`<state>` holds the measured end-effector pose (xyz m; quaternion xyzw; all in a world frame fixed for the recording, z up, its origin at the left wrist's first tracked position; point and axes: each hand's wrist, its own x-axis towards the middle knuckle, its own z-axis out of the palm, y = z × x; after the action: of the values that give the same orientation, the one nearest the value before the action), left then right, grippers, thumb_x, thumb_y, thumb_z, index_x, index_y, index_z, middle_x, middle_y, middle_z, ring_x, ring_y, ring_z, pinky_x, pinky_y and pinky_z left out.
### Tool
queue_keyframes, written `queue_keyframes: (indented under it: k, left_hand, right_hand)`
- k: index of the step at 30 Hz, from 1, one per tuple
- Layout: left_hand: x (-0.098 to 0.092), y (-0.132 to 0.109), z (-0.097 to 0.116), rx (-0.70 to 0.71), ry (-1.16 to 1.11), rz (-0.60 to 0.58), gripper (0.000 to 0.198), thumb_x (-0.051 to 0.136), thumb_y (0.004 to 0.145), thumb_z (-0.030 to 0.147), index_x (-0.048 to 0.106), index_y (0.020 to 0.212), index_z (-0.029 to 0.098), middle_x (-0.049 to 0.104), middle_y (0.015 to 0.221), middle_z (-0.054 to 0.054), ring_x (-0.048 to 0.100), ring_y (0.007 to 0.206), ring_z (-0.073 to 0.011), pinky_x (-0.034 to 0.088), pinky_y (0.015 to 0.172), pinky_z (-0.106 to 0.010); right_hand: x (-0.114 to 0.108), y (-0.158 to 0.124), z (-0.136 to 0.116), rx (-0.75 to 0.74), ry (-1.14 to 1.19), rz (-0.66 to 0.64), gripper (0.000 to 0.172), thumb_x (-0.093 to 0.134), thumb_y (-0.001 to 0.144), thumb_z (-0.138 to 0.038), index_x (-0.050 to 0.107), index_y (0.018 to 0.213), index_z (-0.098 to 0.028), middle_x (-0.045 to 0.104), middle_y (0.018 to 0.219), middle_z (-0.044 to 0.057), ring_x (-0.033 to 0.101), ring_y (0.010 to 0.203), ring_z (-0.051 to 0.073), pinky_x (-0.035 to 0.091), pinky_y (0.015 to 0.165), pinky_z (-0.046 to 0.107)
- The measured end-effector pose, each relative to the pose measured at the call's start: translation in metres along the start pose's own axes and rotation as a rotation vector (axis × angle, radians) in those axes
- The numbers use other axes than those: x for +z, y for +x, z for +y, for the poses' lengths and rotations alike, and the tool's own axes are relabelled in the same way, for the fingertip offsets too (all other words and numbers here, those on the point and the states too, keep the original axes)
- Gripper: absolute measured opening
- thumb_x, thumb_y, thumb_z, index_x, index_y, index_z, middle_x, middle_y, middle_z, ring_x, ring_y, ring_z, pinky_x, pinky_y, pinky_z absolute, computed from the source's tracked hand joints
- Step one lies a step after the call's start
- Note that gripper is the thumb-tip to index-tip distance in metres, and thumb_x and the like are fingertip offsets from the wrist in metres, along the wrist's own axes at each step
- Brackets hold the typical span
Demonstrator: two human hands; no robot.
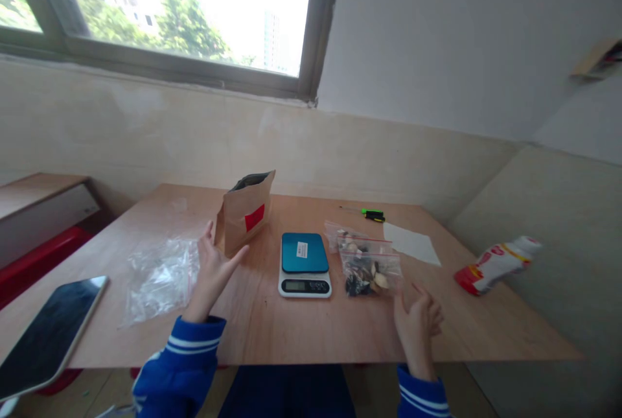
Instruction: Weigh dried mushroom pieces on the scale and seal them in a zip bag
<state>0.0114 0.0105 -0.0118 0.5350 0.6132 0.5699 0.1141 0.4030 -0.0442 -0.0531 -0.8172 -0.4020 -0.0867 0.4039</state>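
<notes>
My left hand (216,272) is open with thumb and fingers spread, close in front of a brown paper pouch (243,214) that stands upright with its top open. Whether it touches the pouch I cannot tell. Left of that hand lie crumpled clear plastic bags (162,275). A kitchen scale (305,266) with a blue top plate sits at the middle. To its right are zip bags (372,269) with dark and pale dried pieces inside. My right hand (416,317) is open over the table just beside these bags, holding nothing.
A tablet (51,334) lies at the left edge. Behind the zip bags are screwdrivers (372,213) and a white paper sheet (412,243). At right, a red and white bottle (498,266) appears tilted. A red stool (46,259) stands left of the table (272,334).
</notes>
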Motion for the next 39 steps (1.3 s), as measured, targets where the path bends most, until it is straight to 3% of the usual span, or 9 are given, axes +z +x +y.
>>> queue_keyframes:
  k: [4,6,12,15,23,28,31,35,39]
  left_hand:
    - [0.018,0.039,-0.013,0.126,0.058,0.023,0.106,0.076,0.062,0.049,0.019,0.143,0.011,0.026,0.147,-0.023,0.025,0.140,-0.0354,0.024,0.114,-0.051]
    - [0.025,0.051,-0.022,0.149,0.056,0.035,0.104,0.079,0.059,0.045,0.024,0.141,0.013,0.033,0.143,-0.021,0.033,0.135,-0.0355,0.029,0.111,-0.051]
    - [0.030,0.049,-0.057,0.148,-0.027,-0.088,0.080,0.070,0.071,0.037,0.029,0.135,0.013,0.048,0.131,-0.019,0.049,0.122,-0.0326,0.044,0.099,-0.049]
    - [0.029,0.040,-0.061,0.180,0.052,-0.126,0.066,0.059,0.080,0.032,0.028,0.136,0.013,0.051,0.127,-0.018,0.053,0.118,-0.0315,0.046,0.094,-0.049]
    - [0.028,0.023,-0.058,0.277,0.191,-0.204,0.050,0.048,0.086,0.025,0.036,0.132,0.012,0.054,0.126,-0.019,0.051,0.120,-0.0317,0.040,0.099,-0.051]
    - [0.024,0.016,-0.061,0.280,0.184,-0.251,0.047,0.045,0.086,0.025,0.038,0.132,0.014,0.058,0.116,-0.015,0.057,0.111,-0.0281,0.044,0.095,-0.048]
    - [0.021,0.012,-0.059,0.290,0.180,-0.288,0.044,0.040,0.086,0.021,0.040,0.130,0.016,0.058,0.116,-0.014,0.058,0.108,-0.0253,0.046,0.094,-0.045]
    - [0.016,0.009,-0.054,0.304,0.192,-0.348,0.038,0.037,0.087,0.018,0.046,0.125,0.019,0.058,0.120,-0.010,0.058,0.108,-0.0230,0.046,0.093,-0.041]
    - [0.012,0.007,-0.049,0.306,0.226,-0.384,0.040,0.038,0.086,0.014,0.047,0.125,0.020,0.055,0.124,-0.011,0.052,0.114,-0.0254,0.043,0.096,-0.043]
  right_hand:
    - [-0.003,-0.008,0.000,-0.230,0.184,-0.021,0.057,0.038,0.082,-0.061,0.059,0.101,-0.011,0.059,0.101,0.022,0.053,0.102,0.041,0.039,0.089,0.063]
    - [-0.003,-0.010,-0.013,-0.331,0.342,-0.118,0.049,0.043,0.084,-0.056,0.057,0.103,-0.014,0.060,0.102,0.019,0.054,0.102,0.036,0.041,0.092,0.059]
    - [-0.015,-0.026,-0.094,-0.598,0.607,-0.646,0.031,0.044,0.093,-0.035,0.053,0.120,-0.023,0.056,0.124,0.010,0.050,0.120,0.023,0.040,0.104,0.044]
    - [-0.022,-0.034,-0.139,-0.736,0.655,-0.762,0.033,0.042,0.095,-0.033,0.051,0.124,-0.022,0.053,0.131,0.010,0.047,0.126,0.021,0.036,0.109,0.042]
    - [-0.010,-0.031,-0.208,-0.883,0.725,-0.715,0.040,0.030,0.099,-0.028,0.043,0.135,-0.022,0.048,0.139,0.010,0.041,0.133,0.019,0.031,0.115,0.042]
    - [0.000,-0.034,-0.216,-0.981,0.647,-0.692,0.037,0.030,0.097,-0.024,0.052,0.127,-0.019,0.053,0.132,0.012,0.043,0.130,0.022,0.033,0.113,0.046]
    - [-0.007,-0.035,-0.220,-1.074,0.575,-0.665,0.031,0.033,0.095,-0.020,0.063,0.104,-0.018,0.064,0.107,0.011,0.054,0.112,0.024,0.043,0.101,0.045]
    - [-0.019,-0.030,-0.227,-1.074,0.570,-0.567,0.028,0.035,0.093,-0.017,0.062,0.086,-0.018,0.063,0.088,0.008,0.057,0.091,0.021,0.047,0.086,0.037]
    - [-0.014,-0.018,-0.227,-1.093,0.414,-0.689,0.027,0.037,0.092,-0.015,0.064,0.086,-0.016,0.066,0.090,0.009,0.059,0.092,0.021,0.047,0.085,0.034]
